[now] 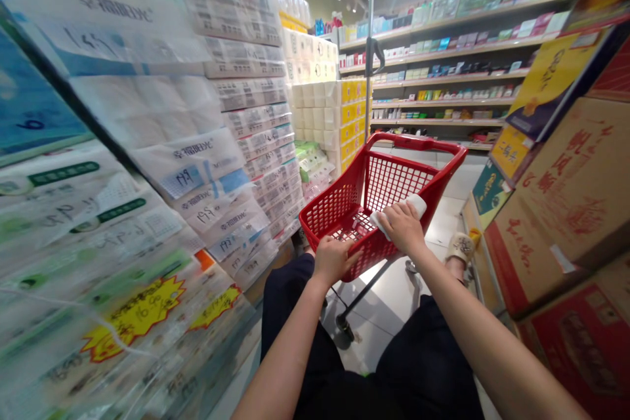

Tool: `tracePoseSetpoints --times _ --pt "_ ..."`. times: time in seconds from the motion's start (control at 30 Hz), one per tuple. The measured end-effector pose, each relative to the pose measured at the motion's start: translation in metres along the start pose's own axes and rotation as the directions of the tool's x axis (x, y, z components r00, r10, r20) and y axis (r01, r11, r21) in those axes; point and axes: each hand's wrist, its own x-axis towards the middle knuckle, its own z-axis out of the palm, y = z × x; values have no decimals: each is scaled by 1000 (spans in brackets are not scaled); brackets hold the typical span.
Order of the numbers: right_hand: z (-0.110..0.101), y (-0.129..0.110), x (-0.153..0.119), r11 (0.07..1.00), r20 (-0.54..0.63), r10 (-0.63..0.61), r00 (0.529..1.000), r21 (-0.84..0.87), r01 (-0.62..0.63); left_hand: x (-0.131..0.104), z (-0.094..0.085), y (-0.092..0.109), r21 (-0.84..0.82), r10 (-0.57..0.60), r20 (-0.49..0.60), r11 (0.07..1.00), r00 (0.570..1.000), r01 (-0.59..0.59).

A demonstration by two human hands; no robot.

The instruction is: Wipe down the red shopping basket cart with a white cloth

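Note:
A red plastic shopping cart [331, 213] with a lattice basket stands on the floor in front of my knees. My left hand [335, 261] grips its near rim at the left corner, fingers curled over the edge. On the right side of the same rim, my right hand [401, 226] presses a folded white cloth [417, 203] against the plastic. Part of the cloth sticks out on both sides of the fingers. The cart's red handle [418, 143] is at the far end. Below the basket, one caster wheel [344, 328] shows.
Tall stacks of wrapped tissue packs [256, 92] line the left side. Cardboard cartons [571, 197] are piled close on the right. Behind the cart are a metal pole [370, 46] and shelves of boxed goods [443, 69]. A slippered foot [461, 251] rests right of the cart.

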Motion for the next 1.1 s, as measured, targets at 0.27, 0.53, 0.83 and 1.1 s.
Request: tracePoseSetpoints --times 0.27,0.53,0.83,1.1 --pt "1 -78 -35 994 -24 -82 996 65 84 -5 3 -13 -38 28 3 999 1000 -28" --pt "-6 -37 -22 973 65 -220 973 85 214 -8 -6 -14 -72 41 19 997 999 -40" --pt "1 58 7 998 -20 6 1000 -56 -7 -8 -7 -11 -80 16 20 997 1000 -14" --pt "3 -36 -27 999 -78 6 997 50 -2 -10 -10 -9 -68 -12 13 998 1000 13"
